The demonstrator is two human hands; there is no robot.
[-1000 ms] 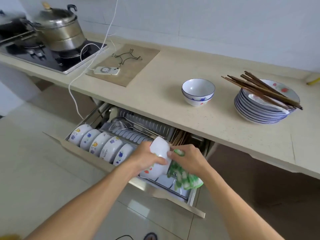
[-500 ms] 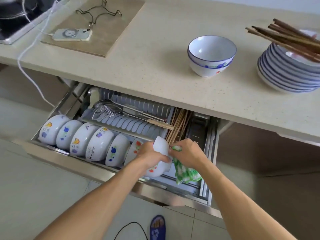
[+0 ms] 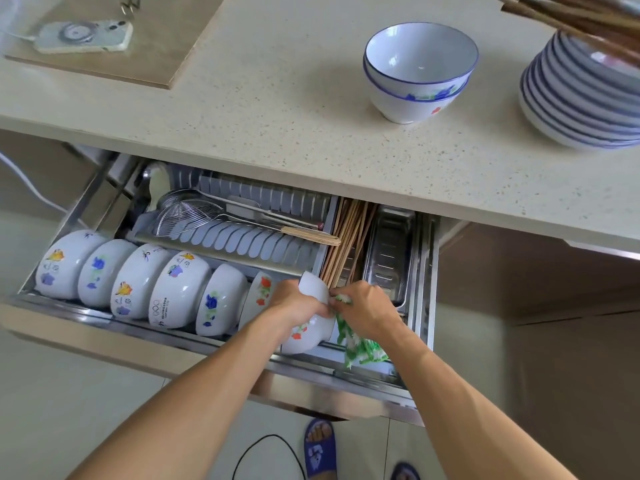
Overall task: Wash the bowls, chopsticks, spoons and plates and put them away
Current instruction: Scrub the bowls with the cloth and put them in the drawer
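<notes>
My left hand (image 3: 298, 303) grips a white flowered bowl (image 3: 311, 327), turned on its side at the right end of a row of several bowls (image 3: 138, 278) standing in the open drawer rack (image 3: 104, 315). My right hand (image 3: 367, 310) pinches a green and white cloth (image 3: 360, 348) against that bowl's right side. On the counter stand two nested blue-rimmed bowls (image 3: 419, 71) and a stack of plates (image 3: 581, 98) with brown chopsticks (image 3: 568, 19) lying across the top. More chopsticks (image 3: 349, 237) lie in the drawer's slot.
A wire skimmer and a ladle (image 3: 207, 216) lie on the rear plate rack. A steel tray (image 3: 391, 251) fills the drawer's right side. A phone (image 3: 83, 36) on a cable rests on a wooden board (image 3: 166, 53). My sandalled foot (image 3: 320, 448) stands below the drawer.
The view has dropped and moved closer to the drawer. Both hands have lowered the bowl into the row's right end, the cloth still pressed beside it.
</notes>
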